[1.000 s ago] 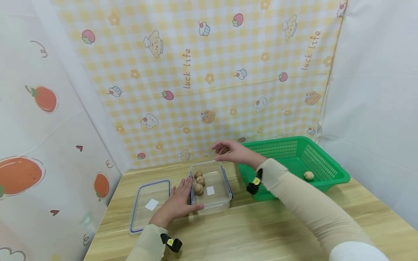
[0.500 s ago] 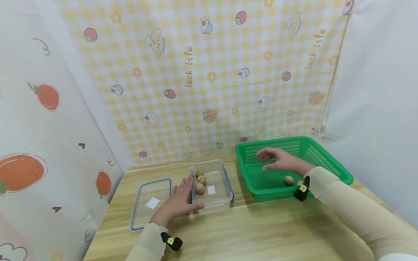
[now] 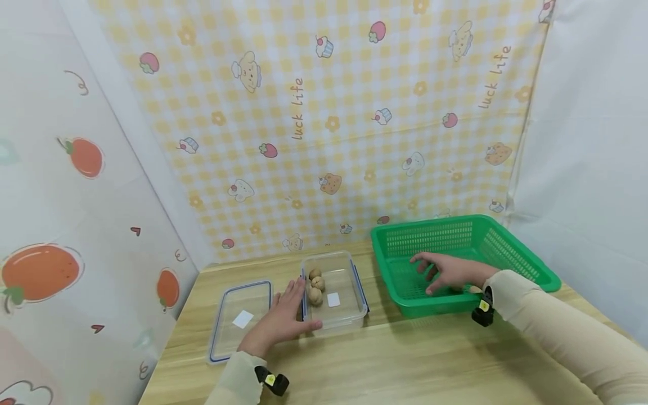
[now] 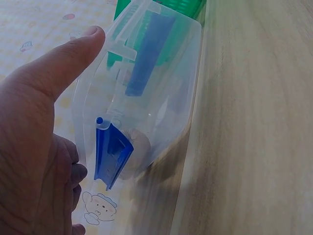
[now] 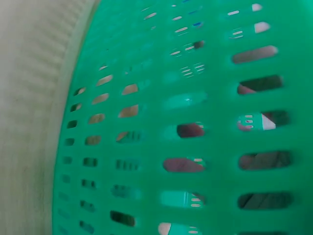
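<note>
My left hand (image 3: 280, 320) rests against the left side of a clear plastic container (image 3: 346, 284), fingers straight and thumb at its front corner. In the left wrist view, the thumb (image 4: 73, 56) lies along the container's rim, near its blue side clips (image 4: 111, 154). Several walnuts (image 3: 315, 296) sit along the container's left side. Inside the green basket (image 3: 420, 308), my right hand (image 3: 453, 271) hovers low with fingers loosely bent and spread. A walnut (image 3: 474, 289) shows partly beside its wrist; another may be hidden under the palm. Slotted green basket wall (image 5: 146, 117) fills the right wrist view.
A clear lid (image 3: 228, 332) with a blue seal lies flat left of the container, partly behind my left hand. Everything stands on a wooden table (image 3: 374, 365). A checked, patterned cloth (image 3: 324, 146) hangs behind, with pale sheets at both sides.
My right hand has moved from above the container to the right and down into the green basket. My left hand stays at the container. The view shifts slightly.
</note>
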{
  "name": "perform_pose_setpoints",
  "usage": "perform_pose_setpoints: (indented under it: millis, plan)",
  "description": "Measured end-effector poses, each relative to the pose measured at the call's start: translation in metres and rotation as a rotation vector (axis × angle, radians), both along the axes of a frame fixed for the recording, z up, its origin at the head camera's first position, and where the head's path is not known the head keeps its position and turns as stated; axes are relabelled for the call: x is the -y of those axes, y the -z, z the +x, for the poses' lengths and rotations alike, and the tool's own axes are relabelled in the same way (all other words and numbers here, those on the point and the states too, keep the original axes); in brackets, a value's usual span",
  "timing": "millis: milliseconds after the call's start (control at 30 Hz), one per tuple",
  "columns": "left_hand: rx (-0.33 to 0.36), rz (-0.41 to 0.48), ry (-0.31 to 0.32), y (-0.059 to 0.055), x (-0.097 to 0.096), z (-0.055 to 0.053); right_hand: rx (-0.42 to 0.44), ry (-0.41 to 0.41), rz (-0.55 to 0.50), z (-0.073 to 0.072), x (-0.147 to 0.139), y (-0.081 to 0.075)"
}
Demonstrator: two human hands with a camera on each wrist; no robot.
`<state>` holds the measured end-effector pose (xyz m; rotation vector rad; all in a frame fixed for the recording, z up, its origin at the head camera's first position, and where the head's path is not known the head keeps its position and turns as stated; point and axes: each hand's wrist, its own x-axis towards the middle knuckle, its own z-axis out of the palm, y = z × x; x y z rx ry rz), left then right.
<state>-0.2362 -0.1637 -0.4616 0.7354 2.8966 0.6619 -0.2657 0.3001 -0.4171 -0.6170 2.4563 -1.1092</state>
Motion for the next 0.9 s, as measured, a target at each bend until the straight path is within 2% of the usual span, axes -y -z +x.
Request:
perform_pose_setpoints:
  millis: [233,500,700,900]
  plan:
    - [0.004,0.002,-0.006,-0.001,-0.002,0.001,0.052,-0.025,0.084,0.004,-0.001,0.005]
    - [0.004,0.01,-0.007,-0.001,-0.001,0.0,0.113,0.017,0.188,0.007,-0.002,0.013]
    - [-0.002,0.004,-0.007,0.001,-0.001,-0.002,0.092,-0.012,0.235,0.006,-0.002,0.015]
    - [0.001,0.007,-0.004,0.002,-0.001,-0.002,0.051,-0.036,0.219,0.005,-0.002,0.011]
